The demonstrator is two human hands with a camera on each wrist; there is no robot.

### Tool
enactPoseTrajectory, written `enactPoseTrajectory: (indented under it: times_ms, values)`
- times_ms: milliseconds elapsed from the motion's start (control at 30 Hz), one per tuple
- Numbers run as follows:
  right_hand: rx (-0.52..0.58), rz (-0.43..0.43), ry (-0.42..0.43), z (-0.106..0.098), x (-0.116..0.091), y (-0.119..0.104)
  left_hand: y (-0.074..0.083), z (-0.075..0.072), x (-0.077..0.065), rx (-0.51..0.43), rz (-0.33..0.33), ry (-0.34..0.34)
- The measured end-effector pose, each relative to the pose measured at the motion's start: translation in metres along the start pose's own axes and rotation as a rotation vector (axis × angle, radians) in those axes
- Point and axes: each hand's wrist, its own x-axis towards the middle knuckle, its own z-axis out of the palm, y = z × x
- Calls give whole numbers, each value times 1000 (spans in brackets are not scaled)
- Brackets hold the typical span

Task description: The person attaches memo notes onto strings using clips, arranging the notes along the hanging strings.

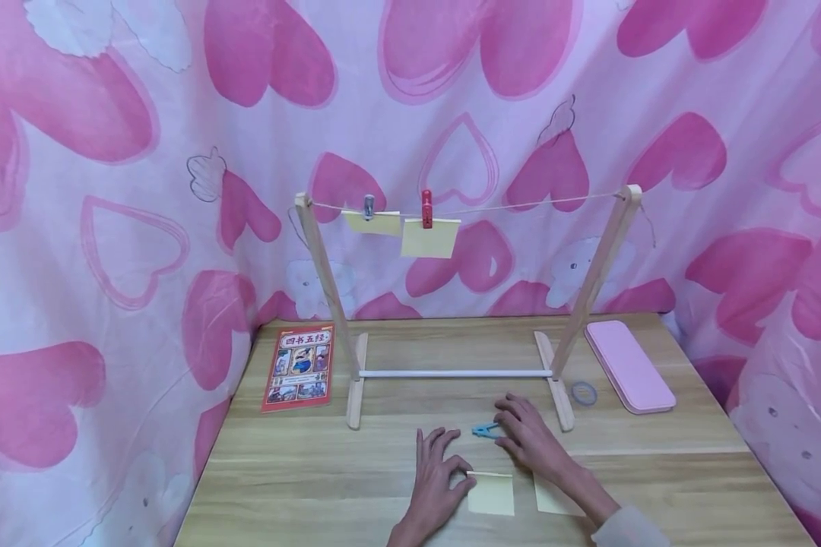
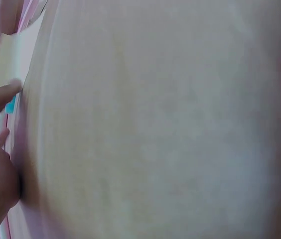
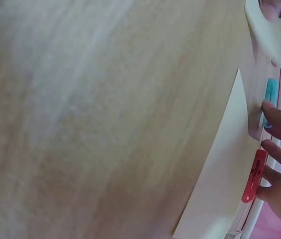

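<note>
My left hand pinches the left edge of a pale yellow paper note between thumb and index finger, its other fingers spread. In the right wrist view this note is tilted up at the top corner. Just beyond it, my right hand holds one end of a light blue clothespin between thumb and index finger. A red clothespin lies by the right hand's other fingers in the right wrist view, hidden under the hand in the head view. Another yellow note lies partly beneath the right forearm.
A wooden stand carries a string. Two notes hang there, one under a grey clothespin, one under a red clothespin. A red booklet lies left; a hair tie and pink case lie right.
</note>
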Motion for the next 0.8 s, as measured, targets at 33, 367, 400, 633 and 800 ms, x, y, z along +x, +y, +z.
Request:
enactPoseTrajectory:
  times_ms: [33,367,400,633,800]
  values:
    - [0,-7,12,0,0,0,-1,1,0,-38,-1,23]
    - [33,20,27,1,2,-3,2,-6,1,-510,-217,114]
    - [33,27,26,1,2,-3,3,-7,1,-541,-258,108]
    - [68,81,43,-1,4,-7,7,-11,4,-599,-349,129]
    - [137,119,82,-1,4,-5,10,-13,8,-624,-377,137]
